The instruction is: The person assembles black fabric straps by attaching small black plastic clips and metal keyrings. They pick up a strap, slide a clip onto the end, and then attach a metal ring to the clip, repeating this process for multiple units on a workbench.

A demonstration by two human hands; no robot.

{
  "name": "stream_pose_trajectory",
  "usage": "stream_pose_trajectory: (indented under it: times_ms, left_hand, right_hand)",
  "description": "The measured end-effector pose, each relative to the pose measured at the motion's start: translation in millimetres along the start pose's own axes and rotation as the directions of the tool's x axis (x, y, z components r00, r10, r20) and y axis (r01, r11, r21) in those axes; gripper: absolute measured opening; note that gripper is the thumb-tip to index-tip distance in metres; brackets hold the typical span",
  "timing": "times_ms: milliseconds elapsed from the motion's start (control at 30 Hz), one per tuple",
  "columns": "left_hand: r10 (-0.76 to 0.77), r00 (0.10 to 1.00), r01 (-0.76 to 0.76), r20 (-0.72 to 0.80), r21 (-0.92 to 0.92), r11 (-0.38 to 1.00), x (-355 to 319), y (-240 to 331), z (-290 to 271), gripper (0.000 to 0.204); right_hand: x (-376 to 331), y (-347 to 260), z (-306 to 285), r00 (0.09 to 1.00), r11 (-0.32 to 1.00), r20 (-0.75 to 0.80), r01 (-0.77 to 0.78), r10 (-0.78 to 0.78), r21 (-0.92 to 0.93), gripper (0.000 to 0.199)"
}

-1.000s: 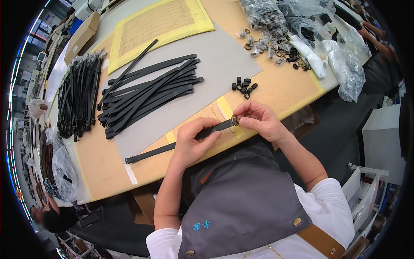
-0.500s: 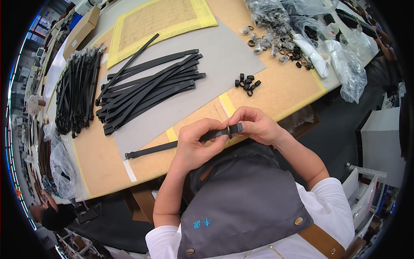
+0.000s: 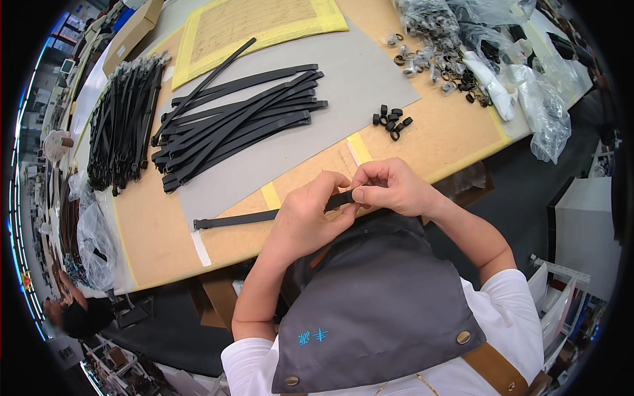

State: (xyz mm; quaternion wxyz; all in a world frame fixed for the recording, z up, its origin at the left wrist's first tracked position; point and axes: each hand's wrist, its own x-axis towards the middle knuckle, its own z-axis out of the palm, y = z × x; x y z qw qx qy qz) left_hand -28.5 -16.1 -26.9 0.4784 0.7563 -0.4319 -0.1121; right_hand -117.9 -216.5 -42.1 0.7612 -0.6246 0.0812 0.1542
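Note:
A narrow black strap (image 3: 244,220) lies slantwise near the table's front edge, its small metal buckle at the left end. My left hand (image 3: 310,211) is closed around the strap toward its right end. Pinched at that end are the fingers of my right hand (image 3: 396,189), which meet the left fingertips. The strap's tip and any loop on it are mostly covered by my fingers. Beyond my hands is a little group of black strap loops (image 3: 391,122). A loose pile of similar black straps (image 3: 238,125) lies to the left on a grey sheet (image 3: 356,79).
At the far left lies a dense bundle of black straps (image 3: 122,125) with buckles. A yellow-taped board (image 3: 257,30) and a cardboard box (image 3: 132,36) are at the back. Wrapped loops (image 3: 422,59) and plastic bags (image 3: 541,112) fill the far right. Another person (image 3: 72,313) is at lower left.
My right fingers have shifted left onto the strap's end, covering the tip and the ring-like loop that showed there before. The whole view has shifted slightly.

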Motion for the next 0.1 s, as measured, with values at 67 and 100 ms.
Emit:
stream_pose_trajectory:
  times_ms: [67, 100]
  left_hand:
    - [-0.056, 0.994, 0.055, 0.096, 0.012, 0.998, -0.1, -2.7, -4.9, 0.036]
    - [-0.084, 0.986, 0.082, 0.143, 0.021, 0.996, -0.1, -4.3, -8.6, 0.038]
  right_hand:
    - [1.3, 1.5, -3.2, 0.999, 0.995, 0.021, -0.042, 0.041, 0.088, 0.021]
    - [1.4, 3.0, -4.4, 0.998, 0.990, 0.038, -0.063, 0.058, 0.127, 0.021]
